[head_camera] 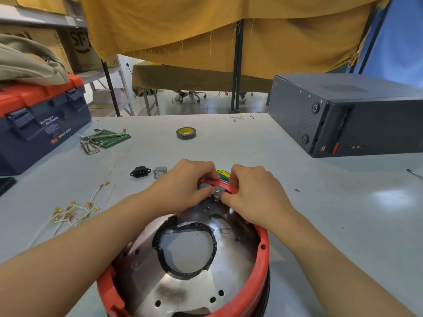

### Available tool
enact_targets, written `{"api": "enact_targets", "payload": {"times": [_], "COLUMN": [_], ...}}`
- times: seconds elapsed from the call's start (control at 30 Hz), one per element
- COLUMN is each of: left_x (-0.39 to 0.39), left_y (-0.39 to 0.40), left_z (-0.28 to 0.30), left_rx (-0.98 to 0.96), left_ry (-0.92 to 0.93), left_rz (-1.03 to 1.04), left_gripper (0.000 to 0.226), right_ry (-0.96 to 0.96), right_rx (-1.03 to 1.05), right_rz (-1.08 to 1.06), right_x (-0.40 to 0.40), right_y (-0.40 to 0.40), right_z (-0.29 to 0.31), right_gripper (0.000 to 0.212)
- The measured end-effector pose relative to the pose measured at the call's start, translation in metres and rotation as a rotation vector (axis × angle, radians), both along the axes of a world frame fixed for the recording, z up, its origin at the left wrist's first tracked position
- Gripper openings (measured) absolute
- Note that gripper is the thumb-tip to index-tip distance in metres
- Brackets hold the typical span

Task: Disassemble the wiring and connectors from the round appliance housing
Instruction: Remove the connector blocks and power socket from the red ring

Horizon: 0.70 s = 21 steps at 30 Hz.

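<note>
The round appliance housing point(258, 266) has a red rim and a shiny metal inside with a large black-edged hole; it stands tilted on the table in front of me. At its far rim sits a small grey connector point(217, 192) with metal tabs. My left hand point(187, 181) grips the rim and the connector from the left with curled fingers. My right hand point(251, 191) pinches the connector and rim from the right. A bundle of white wires point(71, 213) with brass terminals lies loose at the left. A black power socket point(140, 172) and a grey switch point(160, 172) lie beyond the housing.
A green and yellow tool handle point(223, 174) shows behind my hands. A roll of tape point(186, 133) and hex keys point(100, 138) lie farther back. A blue and red toolbox point(39, 120) stands at the left, a dark computer case point(348, 115) at the right.
</note>
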<state>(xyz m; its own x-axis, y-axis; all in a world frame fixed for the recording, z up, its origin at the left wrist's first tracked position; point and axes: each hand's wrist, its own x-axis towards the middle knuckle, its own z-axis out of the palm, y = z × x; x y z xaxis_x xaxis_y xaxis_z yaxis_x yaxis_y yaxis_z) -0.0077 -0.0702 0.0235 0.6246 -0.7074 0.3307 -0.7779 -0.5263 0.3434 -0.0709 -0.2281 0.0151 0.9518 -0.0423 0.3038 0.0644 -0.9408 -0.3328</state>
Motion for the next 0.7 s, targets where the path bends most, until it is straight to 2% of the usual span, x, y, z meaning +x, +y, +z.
{"api": "enact_targets", "payload": {"times": [0.37, 0.47, 0.53, 0.7], "left_x": [0.001, 0.0018, 0.0022, 0.0021], "left_y": [-0.0014, -0.0017, -0.0015, 0.0032], "left_z": [-0.0029, -0.0042, -0.0041, -0.0058], "left_rx": [-0.027, -0.031, -0.039, -0.002], "left_ry": [-0.041, -0.034, -0.011, 0.075], "left_rz": [0.003, -0.003, -0.014, -0.039], "left_gripper": [0.01, 0.009, 0.01, 0.025], "right_ry": [0.066, 0.065, 0.067, 0.094], "right_rx": [-0.021, -0.017, -0.004, -0.055], "right_rz": [0.032, 0.036, 0.039, 0.031], "right_x": [0.0045, 0.0043, 0.0037, 0.0026], "right_y": [-0.0024, -0.0025, -0.0033, -0.0026], "right_z": [0.0013, 0.0015, 0.0016, 0.0031], "right_gripper": [0.043, 0.039, 0.03, 0.026]}}
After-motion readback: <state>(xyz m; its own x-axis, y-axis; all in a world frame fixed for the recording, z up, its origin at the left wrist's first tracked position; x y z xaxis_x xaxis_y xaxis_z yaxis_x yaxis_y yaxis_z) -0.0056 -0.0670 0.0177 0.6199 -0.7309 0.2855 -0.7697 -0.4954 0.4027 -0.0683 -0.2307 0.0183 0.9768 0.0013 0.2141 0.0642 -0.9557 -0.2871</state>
